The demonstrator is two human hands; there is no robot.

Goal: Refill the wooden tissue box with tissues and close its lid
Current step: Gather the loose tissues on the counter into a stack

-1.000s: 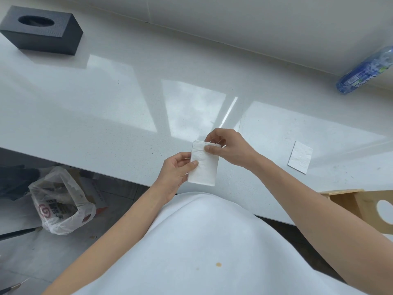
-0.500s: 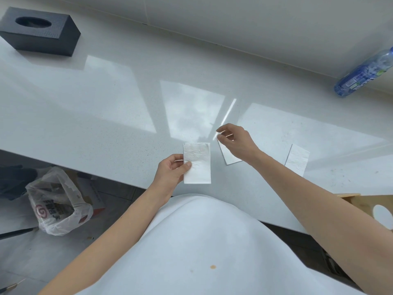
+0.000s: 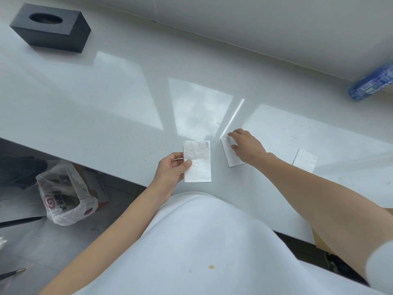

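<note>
Left hand point(image 3: 172, 169) pinches tissue stack point(image 3: 197, 161); right hand point(image 3: 247, 145), grip loose, presses tissue point(image 3: 230, 157) beside stack; black box point(image 3: 51, 28) far behind.

- Looks like a home kitchen: glossy white stone worktop point(image 3: 106, 99) under my hands, against a pale wall.
- A filled plastic bag point(image 3: 63, 196) sits on the tiled floor, left of my hands.

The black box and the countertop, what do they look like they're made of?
Black box: matte and finely textured with no shine, perhaps painted wood or leatherette; the look leaves it open. Countertop: glossy, speckled white, likely polished stone or quartz, since it mirrors the window light.
</note>
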